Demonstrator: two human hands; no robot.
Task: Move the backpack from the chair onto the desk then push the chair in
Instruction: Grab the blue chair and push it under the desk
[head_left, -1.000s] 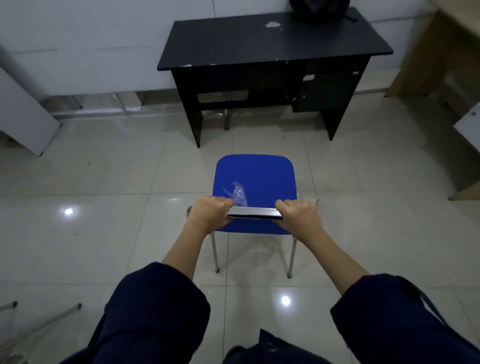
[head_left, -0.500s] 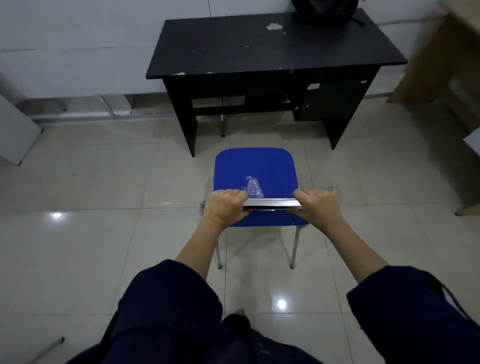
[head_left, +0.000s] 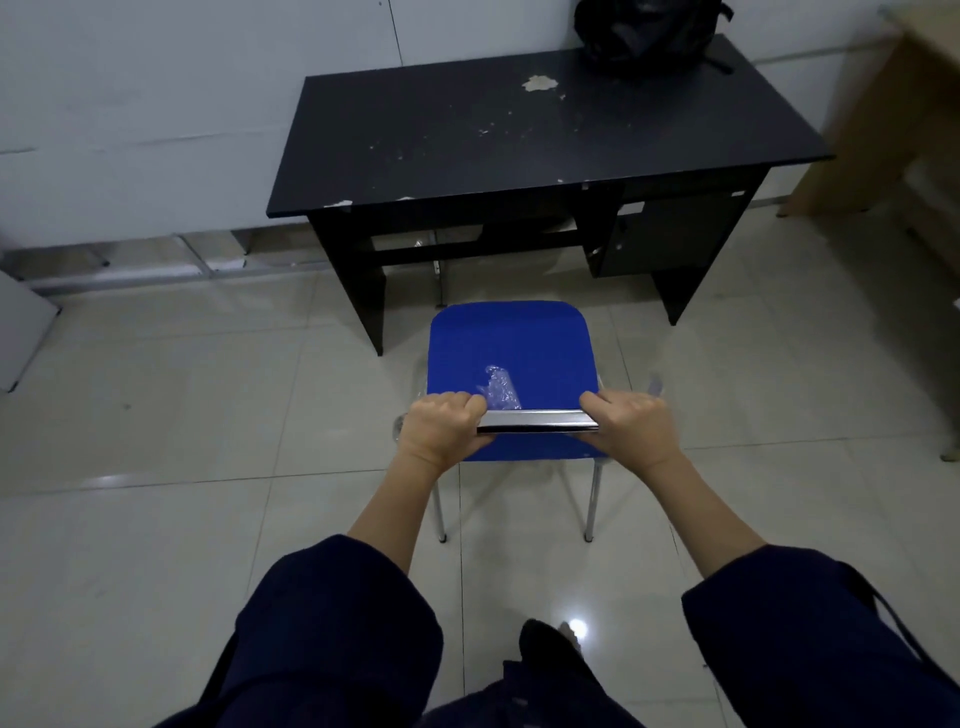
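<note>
Hands grip the chrome top rail (head_left: 537, 420) of the blue chair (head_left: 511, 358): the left hand (head_left: 441, 431) is wrapped round its left end at 9 o'clock of the rail, the right hand (head_left: 631, 428) round its right end at 3 o'clock, fingers curled over the bar. The chair stands on the tiled floor (head_left: 182, 415) just in front of the black worktop (head_left: 519, 135), its seat edge near the opening between the legs. A scrap of clear plastic (head_left: 497, 387) lies on the seat, just ahead of the hands. The black backpack (head_left: 649, 28) sits on the worktop's far right corner, at about 1 o'clock from the hands and well apart from them.
</note>
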